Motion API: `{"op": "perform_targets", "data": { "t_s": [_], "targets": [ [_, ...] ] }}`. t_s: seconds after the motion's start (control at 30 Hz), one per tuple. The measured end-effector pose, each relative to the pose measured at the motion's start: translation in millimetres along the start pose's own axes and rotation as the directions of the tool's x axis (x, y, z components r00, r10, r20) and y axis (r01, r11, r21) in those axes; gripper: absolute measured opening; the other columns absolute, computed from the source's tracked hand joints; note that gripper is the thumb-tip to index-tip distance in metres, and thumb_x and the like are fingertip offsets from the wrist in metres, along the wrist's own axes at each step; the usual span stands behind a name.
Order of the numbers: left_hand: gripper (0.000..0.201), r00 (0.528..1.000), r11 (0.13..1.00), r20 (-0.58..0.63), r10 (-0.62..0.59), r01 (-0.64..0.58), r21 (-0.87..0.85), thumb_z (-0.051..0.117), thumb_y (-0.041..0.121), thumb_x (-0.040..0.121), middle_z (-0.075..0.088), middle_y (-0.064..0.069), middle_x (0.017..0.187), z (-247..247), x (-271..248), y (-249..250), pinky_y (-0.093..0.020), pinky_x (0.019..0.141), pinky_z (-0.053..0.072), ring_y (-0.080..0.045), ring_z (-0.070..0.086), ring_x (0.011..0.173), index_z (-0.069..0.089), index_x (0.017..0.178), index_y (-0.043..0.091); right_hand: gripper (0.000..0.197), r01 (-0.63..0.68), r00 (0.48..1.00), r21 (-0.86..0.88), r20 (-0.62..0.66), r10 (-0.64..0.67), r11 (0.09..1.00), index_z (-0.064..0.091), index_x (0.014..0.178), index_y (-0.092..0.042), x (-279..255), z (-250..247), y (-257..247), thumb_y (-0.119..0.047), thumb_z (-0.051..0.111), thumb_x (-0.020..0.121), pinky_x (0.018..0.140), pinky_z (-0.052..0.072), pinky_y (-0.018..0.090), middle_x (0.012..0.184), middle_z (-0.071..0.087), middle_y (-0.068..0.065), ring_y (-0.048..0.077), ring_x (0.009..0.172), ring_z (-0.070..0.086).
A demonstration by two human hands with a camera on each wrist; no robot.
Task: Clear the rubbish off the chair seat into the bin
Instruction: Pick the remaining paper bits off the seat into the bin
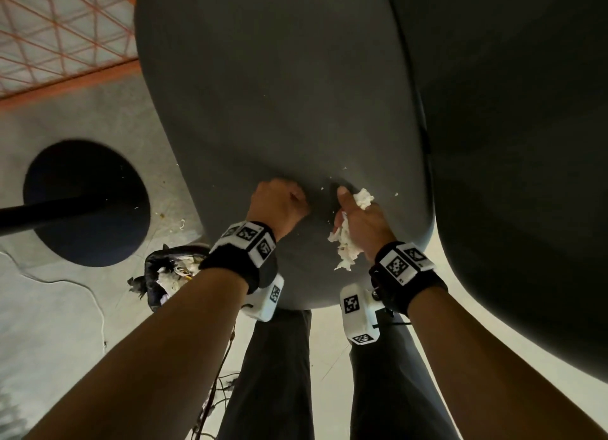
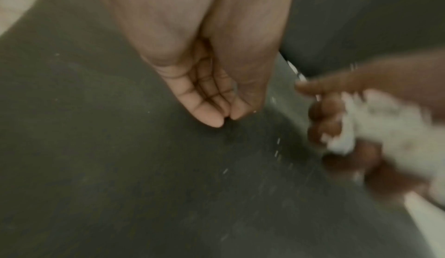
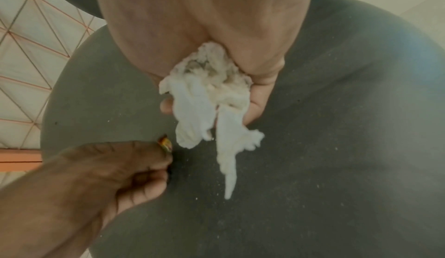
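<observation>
The grey chair seat point(image 1: 296, 110) fills the head view, and both hands work near its front edge. My right hand point(image 1: 358, 215) grips a crumpled white tissue point(image 1: 345, 242), whose torn tails hang below the fist point(image 3: 209, 94). My left hand point(image 1: 279, 202) is just to its left, fingertips and thumb pressed together on the seat point(image 2: 226, 119). A small orange-and-yellow scrap point(image 3: 165, 143) shows at those fingertips. Tiny white crumbs point(image 1: 396, 194) are scattered on the seat around both hands. The black-lined bin point(image 1: 171, 271) stands on the floor below the seat's front left corner, with paper rubbish inside it.
The dark chair back point(image 1: 526, 143) rises on the right. A black round base with a pole point(image 1: 85, 202) stands on the floor to the left. Cables point(image 1: 217, 373) trail beside my legs, and an orange-framed grid point(image 1: 49, 28) is at the far left.
</observation>
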State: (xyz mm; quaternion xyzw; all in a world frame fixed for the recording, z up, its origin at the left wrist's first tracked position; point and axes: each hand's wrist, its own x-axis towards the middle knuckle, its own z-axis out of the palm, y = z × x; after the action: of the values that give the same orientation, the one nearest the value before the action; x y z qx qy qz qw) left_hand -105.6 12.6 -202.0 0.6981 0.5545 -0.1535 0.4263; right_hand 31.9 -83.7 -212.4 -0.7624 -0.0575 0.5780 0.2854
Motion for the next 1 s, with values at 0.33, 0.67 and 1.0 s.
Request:
{"op": "perform_targets", "data": {
  "t_s": [0.33,0.67,1.0],
  "targets": [
    [0.007,0.968,0.947,0.115,0.222,-0.186,-0.261,0.075,0.02,0.075,0.07,0.008,0.073,7,-56,55,-0.027,0.069,0.056,-0.008,0.066,0.068,0.071,0.081,0.021,0.054,-0.201,0.944,0.361,0.32,0.082,0.911,0.053,0.051,-0.021,-5,-7,-2,-0.054,0.05,0.093,0.045,0.044,0.019,0.048,0.056,-0.005,0.008,0.045,0.054],
    [0.022,0.979,0.906,0.158,0.131,-0.054,-0.419,0.069,0.011,0.086,0.077,0.004,0.097,24,-56,47,-0.022,0.084,0.057,-0.005,0.072,0.087,0.076,0.106,0.019,0.044,-0.143,0.988,0.281,-0.012,0.153,0.949,0.067,0.087,-0.016,-2,-4,21,-0.058,0.062,0.078,0.069,0.056,0.043,0.085,0.069,0.017,0.031,0.076,0.068],
    [0.019,0.991,0.964,-0.119,-0.067,0.034,-0.265,0.063,0.022,0.089,0.077,0.003,0.097,17,-17,30,-0.034,0.092,0.055,-0.016,0.072,0.092,0.072,0.105,0.024,0.049,-0.051,0.989,0.148,-0.131,0.071,0.988,0.053,0.053,-0.018,2,-15,14,-0.045,0.055,0.093,0.06,0.049,0.033,0.05,0.056,0.005,0.022,0.049,0.056]
  ]
}}
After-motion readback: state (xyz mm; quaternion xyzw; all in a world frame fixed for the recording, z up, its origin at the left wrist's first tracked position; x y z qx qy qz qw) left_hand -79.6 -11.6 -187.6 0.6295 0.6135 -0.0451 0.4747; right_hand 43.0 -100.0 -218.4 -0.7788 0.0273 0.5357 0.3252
